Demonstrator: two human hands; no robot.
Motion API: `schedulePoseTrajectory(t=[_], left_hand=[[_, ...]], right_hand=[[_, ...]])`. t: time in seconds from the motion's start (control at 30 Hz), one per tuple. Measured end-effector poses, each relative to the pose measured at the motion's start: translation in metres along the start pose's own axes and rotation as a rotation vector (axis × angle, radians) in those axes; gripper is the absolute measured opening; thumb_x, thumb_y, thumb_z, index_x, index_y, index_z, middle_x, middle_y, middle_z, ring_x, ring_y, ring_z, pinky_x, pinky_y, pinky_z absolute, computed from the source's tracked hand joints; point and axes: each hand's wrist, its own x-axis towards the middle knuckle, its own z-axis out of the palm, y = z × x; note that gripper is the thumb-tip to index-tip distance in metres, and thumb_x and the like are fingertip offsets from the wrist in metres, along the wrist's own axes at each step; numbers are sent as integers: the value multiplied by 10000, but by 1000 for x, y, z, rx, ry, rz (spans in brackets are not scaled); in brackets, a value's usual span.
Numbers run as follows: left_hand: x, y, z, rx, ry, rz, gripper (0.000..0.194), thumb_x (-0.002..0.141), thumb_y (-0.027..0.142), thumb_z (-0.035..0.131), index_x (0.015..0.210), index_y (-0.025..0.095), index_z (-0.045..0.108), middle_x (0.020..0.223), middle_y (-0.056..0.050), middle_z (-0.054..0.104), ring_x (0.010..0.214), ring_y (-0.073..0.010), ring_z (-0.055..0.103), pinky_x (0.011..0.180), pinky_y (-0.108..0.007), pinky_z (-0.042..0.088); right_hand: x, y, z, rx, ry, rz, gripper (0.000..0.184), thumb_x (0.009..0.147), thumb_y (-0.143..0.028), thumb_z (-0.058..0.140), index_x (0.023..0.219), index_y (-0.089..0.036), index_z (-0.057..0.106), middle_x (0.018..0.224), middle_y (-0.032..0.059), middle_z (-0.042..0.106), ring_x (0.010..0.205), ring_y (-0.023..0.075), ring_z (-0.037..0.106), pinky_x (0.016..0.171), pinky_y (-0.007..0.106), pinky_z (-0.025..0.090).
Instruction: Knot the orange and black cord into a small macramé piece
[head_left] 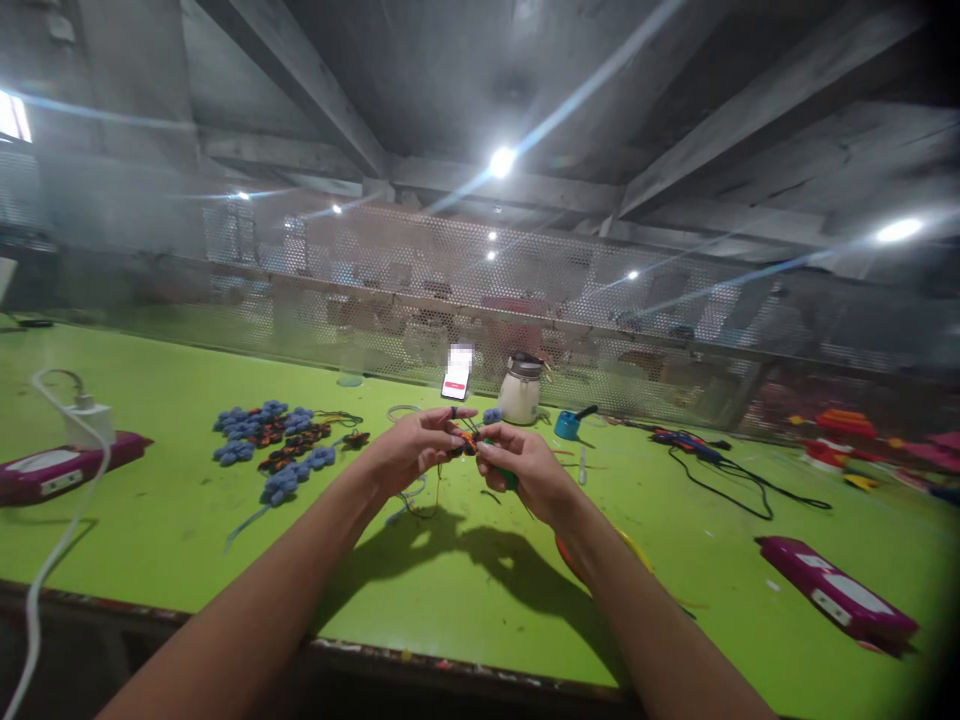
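Note:
Above the middle of the green table, my left hand [415, 446] pinches a small orange-and-black yarn piece [466, 440], with dark strands running up between the fingers. My right hand [526, 466] is closed right beside it, wrapped round a green-handled tool [508, 478]; its tip is hidden at the yarn piece. A thin yarn strand [439, 490] hangs below my left hand to the table. To the left lie several blue yarn flowers [281, 482] and orange-and-black yarn flowers [289, 447], with loose tails.
Behind my hands stand a phone [454, 385], a cream jar [520, 395] and a blue pot [568, 426]. Purple power strips [836, 592] lie at both sides, a white cable [64, 530] at left. Dark cords [750, 485] lie at right. A perforated metal screen [585, 310] bounds the back.

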Motion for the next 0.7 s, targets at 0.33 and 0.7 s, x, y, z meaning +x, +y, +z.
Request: schedulePoseTrajectory(t=[0.33, 0.7], left_hand=[[0, 1, -2, 87, 22, 17, 533, 627, 74, 695, 1146, 127, 585, 816, -69, 650, 728, -132, 568, 622, -246, 346], [-2, 2, 2, 178, -18, 39, 631, 617, 78, 698, 1221, 115, 521, 760, -55, 636, 719, -158, 580, 682, -298, 370]], right_hand=[[2, -2, -11, -156, 9, -29, 310, 736, -308, 653, 1001, -148, 633, 583, -5, 615, 383, 54, 435, 386, 204, 322], [2, 1, -10, -227, 26, 5, 320, 719, -307, 670, 1002, -158, 685, 563, 3, 616, 379, 55, 443, 378, 205, 325]])
